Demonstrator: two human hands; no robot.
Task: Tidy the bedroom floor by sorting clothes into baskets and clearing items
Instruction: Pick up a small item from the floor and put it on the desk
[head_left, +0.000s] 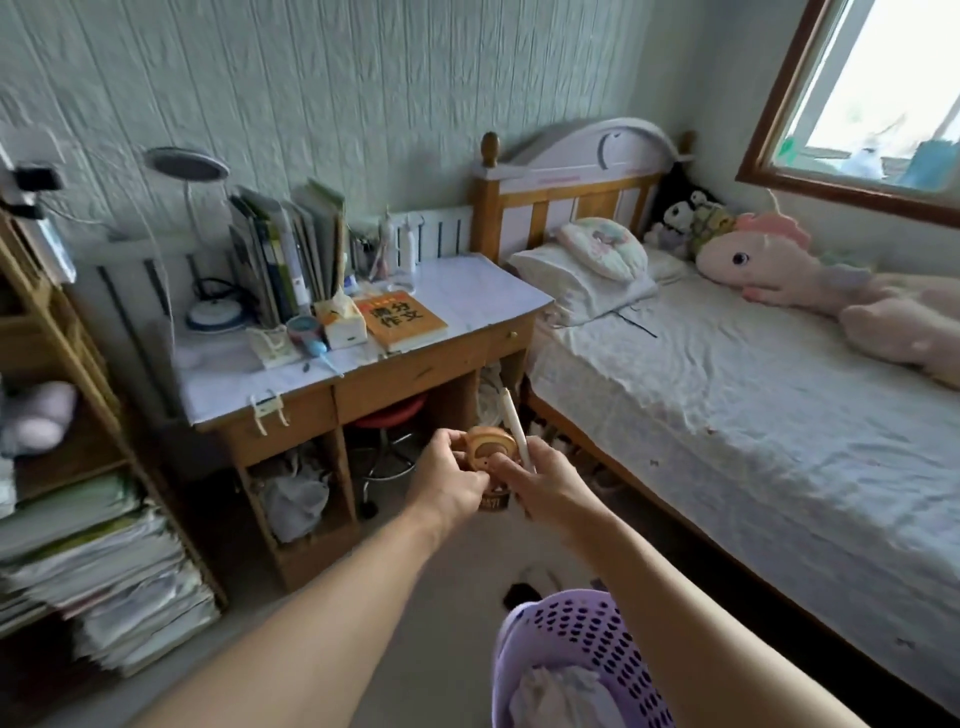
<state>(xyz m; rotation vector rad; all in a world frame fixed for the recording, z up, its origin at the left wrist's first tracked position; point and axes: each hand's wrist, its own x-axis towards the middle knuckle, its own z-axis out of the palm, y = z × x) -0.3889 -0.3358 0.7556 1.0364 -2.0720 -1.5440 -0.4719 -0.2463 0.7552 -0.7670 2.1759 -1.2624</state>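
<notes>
From the head camera, both hands meet in mid-air near the bench (467, 291), likely because small clutter is being carried there to put away. The left hand (447, 480) pinches a round tan wooden trinket (491, 441); the right hand (545, 480) is curled around a white pen (517, 428), pointing up, and seems to steady the trinket too. The purple basket (576, 639) sits near, low on the floor, already holding pale clothes (558, 691).
</notes>
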